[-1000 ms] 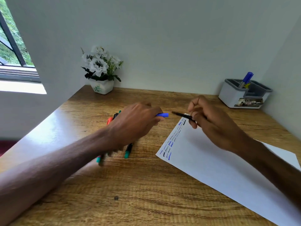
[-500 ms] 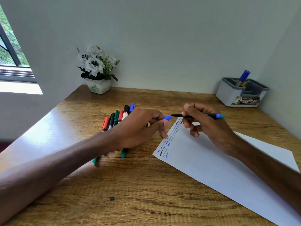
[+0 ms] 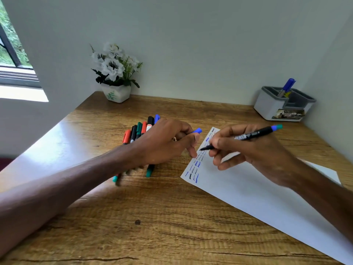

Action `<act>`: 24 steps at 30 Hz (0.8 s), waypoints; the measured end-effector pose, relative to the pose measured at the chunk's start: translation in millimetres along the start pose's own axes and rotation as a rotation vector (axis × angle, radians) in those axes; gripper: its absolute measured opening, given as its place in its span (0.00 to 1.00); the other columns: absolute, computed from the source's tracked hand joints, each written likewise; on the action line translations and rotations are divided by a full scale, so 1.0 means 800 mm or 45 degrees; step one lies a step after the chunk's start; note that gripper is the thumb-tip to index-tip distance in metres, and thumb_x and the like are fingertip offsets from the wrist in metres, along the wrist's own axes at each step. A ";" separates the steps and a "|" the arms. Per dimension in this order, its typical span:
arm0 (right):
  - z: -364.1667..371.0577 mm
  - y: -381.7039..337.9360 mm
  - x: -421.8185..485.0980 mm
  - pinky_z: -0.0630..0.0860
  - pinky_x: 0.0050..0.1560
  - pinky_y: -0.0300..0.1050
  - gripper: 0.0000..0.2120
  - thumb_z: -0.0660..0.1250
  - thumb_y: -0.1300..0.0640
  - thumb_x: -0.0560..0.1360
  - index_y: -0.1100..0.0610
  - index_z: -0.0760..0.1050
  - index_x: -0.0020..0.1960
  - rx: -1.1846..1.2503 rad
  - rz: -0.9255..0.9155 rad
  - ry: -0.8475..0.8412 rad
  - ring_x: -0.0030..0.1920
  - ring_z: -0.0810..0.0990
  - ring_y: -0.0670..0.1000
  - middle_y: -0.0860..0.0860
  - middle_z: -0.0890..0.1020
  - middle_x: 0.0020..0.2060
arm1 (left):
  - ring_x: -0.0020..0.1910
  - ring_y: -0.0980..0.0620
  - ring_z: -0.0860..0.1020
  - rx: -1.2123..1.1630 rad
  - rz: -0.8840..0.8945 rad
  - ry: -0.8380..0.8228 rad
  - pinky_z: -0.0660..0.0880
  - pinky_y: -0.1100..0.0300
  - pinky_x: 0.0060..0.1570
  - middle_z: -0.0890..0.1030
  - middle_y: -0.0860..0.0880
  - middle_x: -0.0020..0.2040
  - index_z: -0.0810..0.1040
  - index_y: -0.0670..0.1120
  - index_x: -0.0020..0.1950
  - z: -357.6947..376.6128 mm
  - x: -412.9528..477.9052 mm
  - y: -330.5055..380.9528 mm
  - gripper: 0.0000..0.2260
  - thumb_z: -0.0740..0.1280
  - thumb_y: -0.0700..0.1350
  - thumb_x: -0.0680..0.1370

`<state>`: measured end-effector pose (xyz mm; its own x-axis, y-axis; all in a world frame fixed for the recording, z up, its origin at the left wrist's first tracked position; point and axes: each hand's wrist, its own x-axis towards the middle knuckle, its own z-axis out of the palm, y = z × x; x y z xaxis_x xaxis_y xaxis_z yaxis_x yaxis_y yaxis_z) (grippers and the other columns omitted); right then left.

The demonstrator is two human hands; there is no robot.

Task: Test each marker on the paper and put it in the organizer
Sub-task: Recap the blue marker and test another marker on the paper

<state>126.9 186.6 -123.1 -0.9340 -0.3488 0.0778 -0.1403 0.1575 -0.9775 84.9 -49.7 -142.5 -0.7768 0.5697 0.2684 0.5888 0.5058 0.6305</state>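
- A window (image 3: 11, 54) is at the far left, and a white pot of white flowers (image 3: 116, 92) stands in the desk's back left corner.
- A pile of markers (image 3: 137, 131) with red, black, green and blue caps lies on the wooden desk (image 3: 152, 226). The left forearm and hand cover its near half.
- The left hand (image 3: 164, 142) is over the pile, fingers curled round a blue cap (image 3: 197, 130) that pokes out to the right. One fingertip reaches the paper's left edge.
- The white paper (image 3: 248, 192) lies slantwise, with short blue and black test strokes down its left margin.
- The right hand (image 3: 254, 152) pinches the black marker (image 3: 248, 135) near its bare tip. The barrel has white print and a blue and teal rear end. The tip points left at the margin strokes; contact cannot be told.
- The grey and white organizer (image 3: 267, 108) sits in the back right corner, well apart, with a blue marker (image 3: 287, 87) leaning in a rear compartment.
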 end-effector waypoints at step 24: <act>0.044 0.044 -0.016 0.71 0.33 0.35 0.03 0.71 0.67 0.66 0.62 0.81 0.33 -0.376 -0.363 0.086 0.29 0.78 0.44 0.52 0.83 0.30 | 0.29 0.55 0.78 0.011 -0.054 0.023 0.67 0.71 0.28 0.87 0.59 0.38 0.84 0.47 0.45 0.006 0.001 0.000 0.12 0.65 0.48 0.84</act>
<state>145.2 164.0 -165.3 -0.8623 -0.3565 0.3595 -0.4752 0.3250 -0.8176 85.6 -46.3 -146.4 -0.8047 0.5362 0.2548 0.5573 0.5346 0.6353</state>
